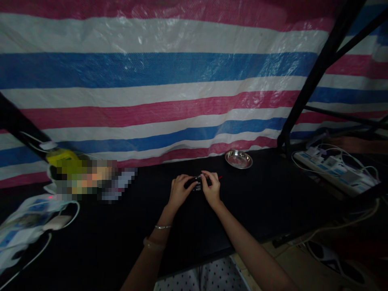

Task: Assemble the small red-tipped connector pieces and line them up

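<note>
Over the black table (145,226), my left hand (179,193) and my right hand (212,190) come together in the middle of the view. Between them is a small black object (198,187) with white print; its kind is too dark and small to make out. The fingers of both hands are bent and pinch it, one hand at each side. A thin red tip (220,177) sticks out just right of my right hand; what it belongs to is hidden. Beyond my right hand stands a shallow round metal dish (238,160).
Power strips with plugs and white cables lie at the left (22,238) and the right (339,171). A yellow item (65,161) sits by a blurred patch at back left. Another person's arm (354,144) reaches in at right. Striped sheeting (169,68) hangs behind, beside a black post (309,85).
</note>
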Available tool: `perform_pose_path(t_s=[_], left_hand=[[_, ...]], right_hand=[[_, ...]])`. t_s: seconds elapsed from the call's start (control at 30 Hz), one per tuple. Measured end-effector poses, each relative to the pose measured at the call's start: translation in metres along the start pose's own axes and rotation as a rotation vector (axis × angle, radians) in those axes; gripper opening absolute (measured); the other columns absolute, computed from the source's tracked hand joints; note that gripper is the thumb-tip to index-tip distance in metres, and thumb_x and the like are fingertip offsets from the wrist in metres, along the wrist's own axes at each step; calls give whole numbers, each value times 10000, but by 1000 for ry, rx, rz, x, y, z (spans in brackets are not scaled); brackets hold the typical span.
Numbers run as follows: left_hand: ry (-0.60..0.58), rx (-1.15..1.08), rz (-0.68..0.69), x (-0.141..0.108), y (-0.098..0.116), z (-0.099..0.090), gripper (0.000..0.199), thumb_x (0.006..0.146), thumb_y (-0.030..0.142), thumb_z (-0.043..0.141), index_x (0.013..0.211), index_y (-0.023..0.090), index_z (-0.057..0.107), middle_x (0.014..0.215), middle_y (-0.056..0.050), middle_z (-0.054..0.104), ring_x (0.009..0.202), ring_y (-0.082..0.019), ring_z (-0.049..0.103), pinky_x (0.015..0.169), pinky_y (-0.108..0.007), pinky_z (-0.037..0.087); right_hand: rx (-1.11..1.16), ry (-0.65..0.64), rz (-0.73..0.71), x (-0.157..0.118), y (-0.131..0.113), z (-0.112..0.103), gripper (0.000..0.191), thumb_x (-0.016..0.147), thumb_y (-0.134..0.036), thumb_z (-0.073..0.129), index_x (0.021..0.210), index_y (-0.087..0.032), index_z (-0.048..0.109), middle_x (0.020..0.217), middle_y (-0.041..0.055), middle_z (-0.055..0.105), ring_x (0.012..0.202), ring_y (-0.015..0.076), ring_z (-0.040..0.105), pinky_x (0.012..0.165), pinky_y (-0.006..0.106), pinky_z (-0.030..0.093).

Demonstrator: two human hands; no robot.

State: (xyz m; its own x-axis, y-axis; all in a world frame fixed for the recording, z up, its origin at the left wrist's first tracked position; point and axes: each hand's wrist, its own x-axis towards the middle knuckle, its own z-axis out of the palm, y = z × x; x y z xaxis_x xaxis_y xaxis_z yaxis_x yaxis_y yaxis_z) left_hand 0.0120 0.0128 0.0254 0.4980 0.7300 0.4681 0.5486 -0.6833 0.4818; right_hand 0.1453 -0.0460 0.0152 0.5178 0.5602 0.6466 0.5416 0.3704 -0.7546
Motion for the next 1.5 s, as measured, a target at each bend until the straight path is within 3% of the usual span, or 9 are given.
perform_pose_path(t_s=[0.23,0.43,0.7,0.9,0.97,1.13,1.2,1.33,1.5], left_hand=[[6,40,-58,-1,-4,-2,231,839,411,531,949,224,609,966,-41,615,935,-206,540,844,-371,356],[-27,110,-132,-1,-12,0,256,848,428,505,1004,240,583,997,-41,573,980,-222,496,860,-379,338],[-72,147,-210,-2,-12,-2,235,834,406,527,978,235,599,980,-50,577,973,-232,497,854,-383,332],[-80,156,-230,-2,-14,0,232,836,393,515,952,218,613,963,-65,577,961,-245,500,831,-387,349],[-73,159,-224,-2,-15,1,226,833,388,517,946,219,617,964,-65,573,963,-246,498,829,-386,352],[-25,146,-208,-2,-16,1,220,843,387,503,925,225,626,951,-62,570,960,-242,501,828,-387,358],[-1,141,-204,-1,-16,0,221,847,388,495,916,227,630,936,-59,574,946,-237,508,824,-387,360],[18,132,-192,-1,-14,-1,215,857,371,479,894,229,636,925,-56,582,932,-228,517,813,-377,363],[39,142,-171,-1,-12,-2,217,866,358,464,871,224,635,916,-53,594,932,-223,526,803,-366,369]], right_hand=[[19,-58,101,-1,12,5,222,852,-304,503,983,-182,634,863,63,609,810,168,589,804,323,463],[-61,-138,129,-1,19,6,166,829,-314,555,904,-187,632,816,31,659,856,176,575,837,325,402],[-342,-160,171,0,13,0,111,751,-321,660,812,-243,710,925,43,637,970,227,477,838,350,333],[-433,-205,224,-1,14,1,128,769,-299,627,838,-243,720,952,65,590,980,238,449,818,352,325],[-463,-176,247,0,14,0,177,784,-287,594,912,-234,705,987,78,575,990,249,444,825,361,320],[-659,64,427,5,20,-8,426,756,-241,567,1173,-158,580,1182,180,475,1052,325,413,841,418,305],[-697,64,458,6,23,-9,478,718,-227,598,1184,-121,570,1212,212,451,1065,345,409,848,425,307],[-642,-86,375,4,31,-8,339,739,-156,540,1056,-111,650,1110,181,534,1020,302,462,856,379,335],[-537,-117,325,4,33,-7,357,744,-42,412,983,-97,671,965,132,595,929,224,514,840,309,366]])
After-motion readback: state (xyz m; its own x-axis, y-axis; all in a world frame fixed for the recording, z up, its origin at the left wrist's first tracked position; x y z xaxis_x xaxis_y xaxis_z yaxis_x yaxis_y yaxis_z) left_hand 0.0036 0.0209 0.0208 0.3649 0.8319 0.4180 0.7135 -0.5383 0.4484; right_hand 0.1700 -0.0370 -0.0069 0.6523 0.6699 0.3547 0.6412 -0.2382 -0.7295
